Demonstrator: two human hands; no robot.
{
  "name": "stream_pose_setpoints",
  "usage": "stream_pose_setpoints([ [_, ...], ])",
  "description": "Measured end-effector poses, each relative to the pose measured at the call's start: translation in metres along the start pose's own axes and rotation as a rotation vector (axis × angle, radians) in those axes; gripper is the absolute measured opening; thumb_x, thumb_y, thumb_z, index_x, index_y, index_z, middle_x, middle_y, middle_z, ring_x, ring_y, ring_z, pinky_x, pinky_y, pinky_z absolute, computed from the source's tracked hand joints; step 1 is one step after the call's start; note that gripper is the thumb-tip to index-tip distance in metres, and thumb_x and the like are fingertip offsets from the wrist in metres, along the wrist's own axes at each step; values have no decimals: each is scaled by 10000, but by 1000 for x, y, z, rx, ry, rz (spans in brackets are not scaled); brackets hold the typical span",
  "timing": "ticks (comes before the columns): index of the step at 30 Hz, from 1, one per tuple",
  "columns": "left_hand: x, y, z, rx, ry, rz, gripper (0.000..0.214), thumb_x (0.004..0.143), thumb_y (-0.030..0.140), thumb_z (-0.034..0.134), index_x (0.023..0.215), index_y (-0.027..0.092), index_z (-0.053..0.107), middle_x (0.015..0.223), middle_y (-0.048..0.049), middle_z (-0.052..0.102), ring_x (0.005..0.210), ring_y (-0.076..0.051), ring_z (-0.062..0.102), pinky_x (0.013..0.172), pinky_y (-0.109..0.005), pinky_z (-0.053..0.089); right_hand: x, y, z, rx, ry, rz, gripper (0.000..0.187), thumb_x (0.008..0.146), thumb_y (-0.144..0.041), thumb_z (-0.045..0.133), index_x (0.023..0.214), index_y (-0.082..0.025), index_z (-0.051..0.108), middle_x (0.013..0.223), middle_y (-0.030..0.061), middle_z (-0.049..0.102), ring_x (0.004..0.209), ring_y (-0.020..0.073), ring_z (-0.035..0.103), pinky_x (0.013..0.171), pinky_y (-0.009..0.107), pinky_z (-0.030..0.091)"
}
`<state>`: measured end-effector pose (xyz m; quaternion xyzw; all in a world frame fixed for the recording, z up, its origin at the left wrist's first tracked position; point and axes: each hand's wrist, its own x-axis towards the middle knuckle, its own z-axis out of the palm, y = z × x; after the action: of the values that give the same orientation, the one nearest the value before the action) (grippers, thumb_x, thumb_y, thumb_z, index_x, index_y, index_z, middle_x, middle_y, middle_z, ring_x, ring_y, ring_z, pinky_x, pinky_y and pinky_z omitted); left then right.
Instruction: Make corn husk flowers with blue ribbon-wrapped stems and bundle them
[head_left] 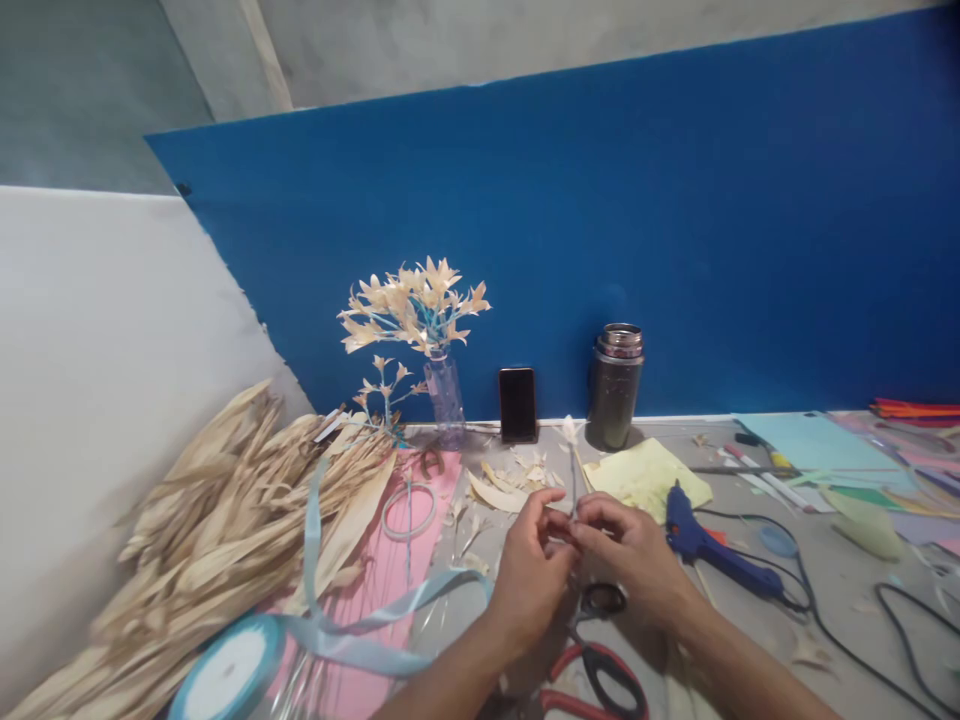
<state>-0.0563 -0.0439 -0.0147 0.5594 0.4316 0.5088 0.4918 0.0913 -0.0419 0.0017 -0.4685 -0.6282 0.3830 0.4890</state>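
Observation:
My left hand [531,565] and my right hand [628,545] meet over the grey table, fingertips pinched together around a thin wire stem [574,480]. The stem stands upright and carries a small pale husk flower [571,429] at its top. Both hands are closed in a pinch on the stem's lower part. Red-handled scissors [600,660] lie just below my wrists. A blue glue gun [709,548] rests to the right of my right hand.
A heap of dried husk leaves [217,530] fills the left. Light blue ribbon and its spool [232,672] lie on pink paper [390,560]. At the blue backboard stand a vase of husk flowers [420,320], a phone [517,404] and a steel flask [616,384]. Coloured papers [832,450] and cables lie right.

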Motion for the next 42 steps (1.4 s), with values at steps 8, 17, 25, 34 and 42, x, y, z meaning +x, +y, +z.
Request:
stream_pose_setpoints([
  [8,12,11,-21,184,64,15,432,938,472,432,593,215,391,501,54,367,506,-116,396,505,-232,326,-6,-3,-1,-168,64,-12,206,854,-381,549,757,-210,612,642,-13,602,606,173,575,613,277,448],
  [17,7,20,-13,-17,47,-45,295,867,421,561,694,183,541,423,68,443,408,-92,418,473,-213,337,-8,-4,4,-120,-4,22,204,859,-385,530,764,-215,589,636,-31,567,562,152,526,563,264,431],
  [25,8,17,-9,-88,62,-20,175,715,282,709,825,153,665,726,-8,600,642,-120,509,602,-228,418,-9,-3,8,-129,-49,-18,210,866,-358,528,723,-216,587,605,-36,558,562,152,505,571,263,415],
  [34,6,21,-12,4,23,22,81,681,200,730,729,147,692,717,-4,609,604,-105,500,569,-222,402,-7,-1,11,-159,-72,-6,256,867,-400,501,688,-226,554,608,-23,554,593,172,532,579,268,413],
  [42,8,4,-9,-65,-66,-174,482,744,301,658,1186,140,555,723,-18,709,427,-96,544,449,-207,409,-1,4,-1,-209,64,-18,235,871,-401,511,732,-227,584,640,-3,612,625,196,592,627,294,440],
])
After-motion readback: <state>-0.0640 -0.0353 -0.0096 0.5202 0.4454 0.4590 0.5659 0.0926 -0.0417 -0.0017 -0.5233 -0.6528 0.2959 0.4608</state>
